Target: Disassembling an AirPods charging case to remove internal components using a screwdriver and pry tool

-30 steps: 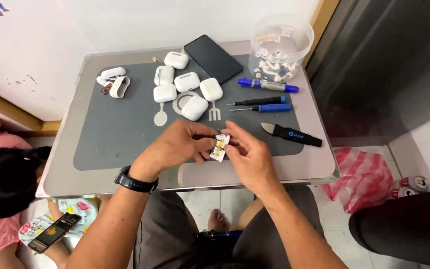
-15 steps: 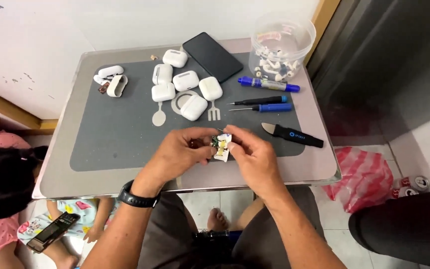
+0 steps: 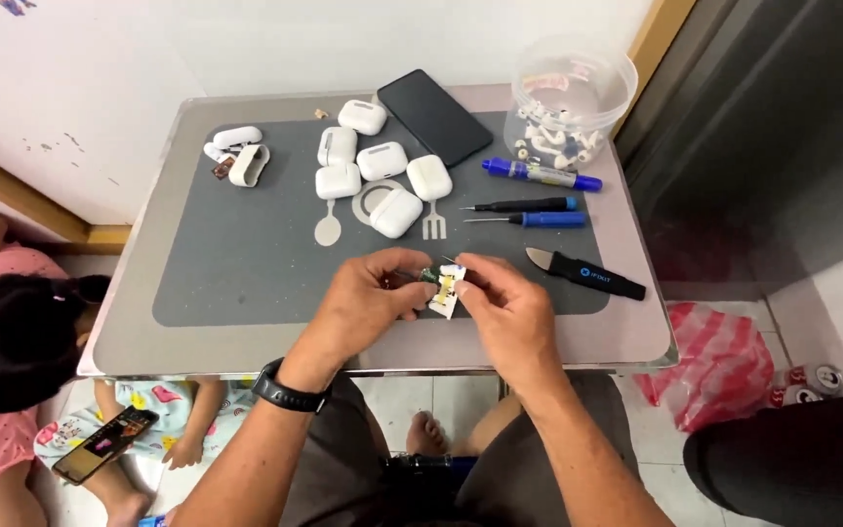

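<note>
My left hand [image 3: 368,293] and my right hand [image 3: 507,310] meet over the near edge of the grey mat [image 3: 246,263]. Between their fingertips they pinch a small white part with a green and gold circuit board [image 3: 443,287]. The left wrist wears a black watch [image 3: 285,390]. Behind the hands lie several white earbud cases [image 3: 382,161] and an opened case shell [image 3: 249,164] at the far left.
A dark phone [image 3: 434,115] lies at the back of the table [image 3: 129,293]. A clear tub of white earbud parts [image 3: 570,107] stands at the back right. A blue marker [image 3: 541,175], two screwdrivers [image 3: 529,212] and a black pry tool [image 3: 587,274] lie to the right. A person in pink [image 3: 2,371] sits on the floor at left.
Both hands have stayed together over the mat's near edge, turning the small part slightly between the fingers. Nothing else on the table has moved.
</note>
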